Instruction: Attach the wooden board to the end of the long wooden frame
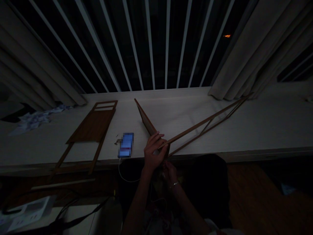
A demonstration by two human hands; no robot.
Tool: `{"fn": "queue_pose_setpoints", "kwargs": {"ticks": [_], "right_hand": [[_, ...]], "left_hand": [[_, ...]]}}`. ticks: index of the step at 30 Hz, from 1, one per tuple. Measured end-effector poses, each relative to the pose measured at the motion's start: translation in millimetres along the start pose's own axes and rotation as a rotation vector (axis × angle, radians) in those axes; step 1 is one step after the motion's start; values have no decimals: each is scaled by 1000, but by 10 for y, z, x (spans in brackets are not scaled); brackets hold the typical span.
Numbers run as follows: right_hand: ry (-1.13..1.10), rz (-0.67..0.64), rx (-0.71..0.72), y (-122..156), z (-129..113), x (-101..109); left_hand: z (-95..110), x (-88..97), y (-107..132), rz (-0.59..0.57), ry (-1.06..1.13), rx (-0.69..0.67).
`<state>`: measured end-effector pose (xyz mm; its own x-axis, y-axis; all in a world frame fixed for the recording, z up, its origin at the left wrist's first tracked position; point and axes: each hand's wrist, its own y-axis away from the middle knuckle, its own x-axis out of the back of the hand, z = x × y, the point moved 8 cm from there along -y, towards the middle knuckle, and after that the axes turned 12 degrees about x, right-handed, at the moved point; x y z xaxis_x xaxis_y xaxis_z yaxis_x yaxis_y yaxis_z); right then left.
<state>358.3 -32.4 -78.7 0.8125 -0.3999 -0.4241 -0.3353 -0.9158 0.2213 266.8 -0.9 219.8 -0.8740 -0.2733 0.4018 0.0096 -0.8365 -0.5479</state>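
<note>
My left hand (154,150) is wrapped around the corner where a wooden panel (146,120) meets a long wooden frame (193,128). Together the two parts form an open V above a pale ledge. They look like pieces of a wooden folding chair. The frame's two rails reach far to the right, with a crossbar between them. Just under that joint is my right hand (170,171), its fingers curled together near the edge of the ledge. Whatever it holds, if anything, is too dark to make out. A bracelet (174,185) circles my right wrist.
On the pale ledge (178,111) a folded wooden chair (91,127) lies to the left. A lit phone (126,146) with a white cable (124,178) lies beside small metal pieces (117,141). Behind are window bars (167,49) and curtains (242,55). A clear plastic box (29,212) stands lower left.
</note>
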Motion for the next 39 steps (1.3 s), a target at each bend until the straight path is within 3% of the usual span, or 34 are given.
{"fn": "queue_pose_setpoints", "kwargs": {"ticks": [9,18,23,31,39], "right_hand": [[376,-122,239,-24,-438,-48],[410,-185,98,-162,-302,-47],[519,-278,132,-213,-375,-53],[331,-372,55,-171,-326,-66],[-22,-211,-139,-138,-36,-78]], "left_hand": [[-1,-3,0,6,7,-8],[6,-12,-2,-3,0,-5],[-1,-13,2,5,12,-9],[3,-28,4,11,12,-18],[-16,-41,11,23,3,-2]]}}
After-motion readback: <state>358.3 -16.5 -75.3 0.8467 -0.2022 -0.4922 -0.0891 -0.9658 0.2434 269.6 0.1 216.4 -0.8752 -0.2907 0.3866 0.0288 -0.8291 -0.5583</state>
